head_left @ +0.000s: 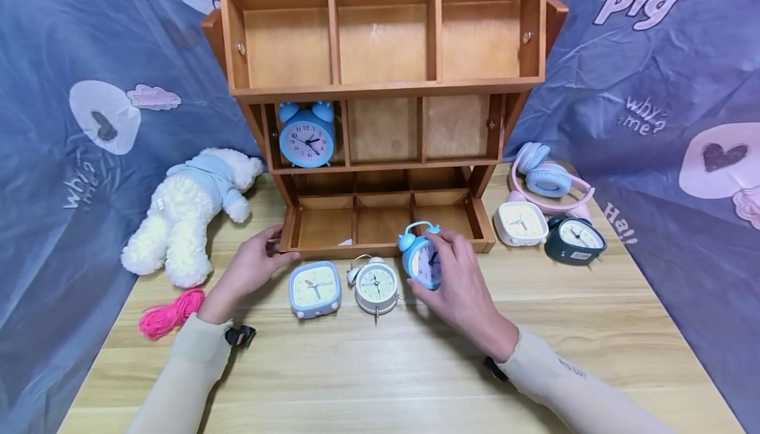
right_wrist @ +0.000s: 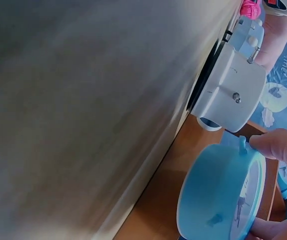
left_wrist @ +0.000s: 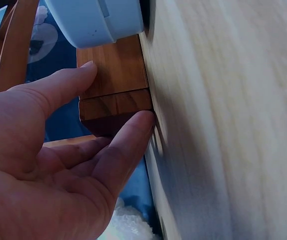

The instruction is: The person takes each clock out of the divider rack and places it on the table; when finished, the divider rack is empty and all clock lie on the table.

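My right hand point(head_left: 463, 282) holds a light-blue twin-bell alarm clock point(head_left: 423, 259) by its edges, in front of the shelf's bottom tier. In the right wrist view the thumb and a finger pinch the blue clock's rim point(right_wrist: 218, 187). At the lower left corner of the wooden shelf point(head_left: 380, 88), my left hand point(head_left: 252, 269) grips the wood. The left wrist view puts the thumb on the corner's front face point(left_wrist: 116, 70), with the fingers round its side. Between the hands stand a blue square clock point(head_left: 315, 289) and a white twin-bell clock point(head_left: 377, 285).
Another blue twin-bell clock point(head_left: 307, 136) sits in the middle tier's left compartment. Right of the shelf are a white square clock point(head_left: 521, 223), a dark green clock point(head_left: 574, 240) and headphones point(head_left: 549, 180). A plush toy point(head_left: 190, 213) and pink cord point(head_left: 172, 314) lie at left.
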Tool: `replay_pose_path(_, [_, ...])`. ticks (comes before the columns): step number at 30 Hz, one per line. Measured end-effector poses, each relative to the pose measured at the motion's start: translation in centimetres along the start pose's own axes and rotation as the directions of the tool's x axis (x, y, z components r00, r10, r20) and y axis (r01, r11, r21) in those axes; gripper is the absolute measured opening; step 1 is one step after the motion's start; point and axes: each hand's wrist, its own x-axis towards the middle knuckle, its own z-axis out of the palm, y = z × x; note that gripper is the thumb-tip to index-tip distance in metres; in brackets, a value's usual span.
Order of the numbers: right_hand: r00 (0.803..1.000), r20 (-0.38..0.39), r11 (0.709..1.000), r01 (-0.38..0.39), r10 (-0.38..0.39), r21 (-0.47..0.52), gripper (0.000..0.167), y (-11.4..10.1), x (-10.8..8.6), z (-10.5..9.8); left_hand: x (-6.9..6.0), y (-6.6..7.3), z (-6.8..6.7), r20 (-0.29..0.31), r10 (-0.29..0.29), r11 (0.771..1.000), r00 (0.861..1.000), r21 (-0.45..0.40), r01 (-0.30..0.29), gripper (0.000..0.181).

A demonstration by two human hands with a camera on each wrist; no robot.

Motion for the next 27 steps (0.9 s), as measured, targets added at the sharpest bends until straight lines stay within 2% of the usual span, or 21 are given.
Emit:
replay_pose_path(8, [0.998, 0.055, 1.0, -0.005, 0.007, -0.026, 0.093, 0.0, -0.7, -0.3, 0.0, 0.0, 0.0, 0.005, -0.009, 1.0, 1.0, 0.009, 0.009, 0.082])
replay_pose_path(18, [0.986, 0.152, 0.997, -0.052, 0.061, -0.062, 0.091, 0.0, -1.5, -0.6, 0.0, -0.1, 0.1, 0.003, -0.009, 1.0, 1.0, 0.015, 0.009, 0.082])
replay_pose_path(27, [0.977, 0.199, 0.997, -0.066, 0.074, -0.046, 0.087, -0.1, -1.6, -0.8, 0.0, -0.1, 0.1, 0.005, -0.01, 1.0, 1.0, 0.012, 0.01, 0.083])
